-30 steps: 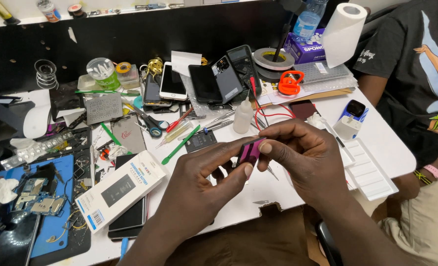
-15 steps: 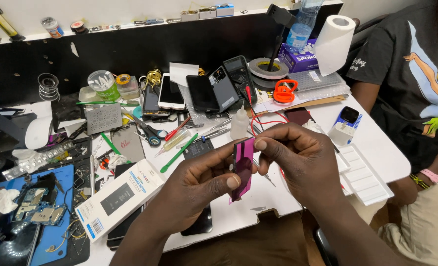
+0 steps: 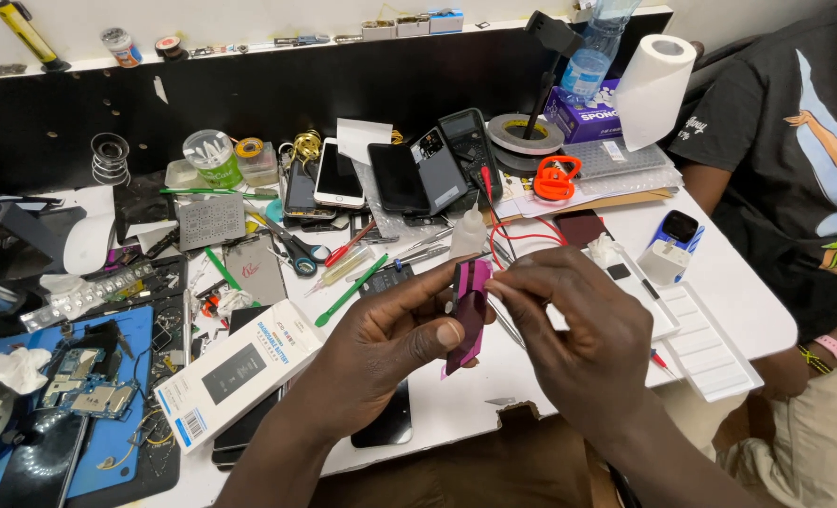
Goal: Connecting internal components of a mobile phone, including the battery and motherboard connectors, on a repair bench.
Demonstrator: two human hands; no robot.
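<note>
At the centre of the frame, above the cluttered worktop (image 3: 719, 282), the left hand (image 3: 381, 348) and right hand (image 3: 588, 357) are pinching a small pink strip (image 3: 469, 310) between them, with its peeling apparently just beginning.

A small magenta part (image 3: 468, 315) is held upright above the white table (image 3: 569, 376), pinched between the left hand (image 3: 395, 343) and the right hand (image 3: 583, 339). A white box (image 3: 239, 372) is seen just left of the left hand. Scissors (image 3: 296, 249), several phones (image 3: 381, 179) and an orange suction cup (image 3: 557, 179) are noted behind. A paper roll (image 3: 653, 89) is stood at the far right, beside a seated person's black shirt (image 3: 795, 160).
</note>
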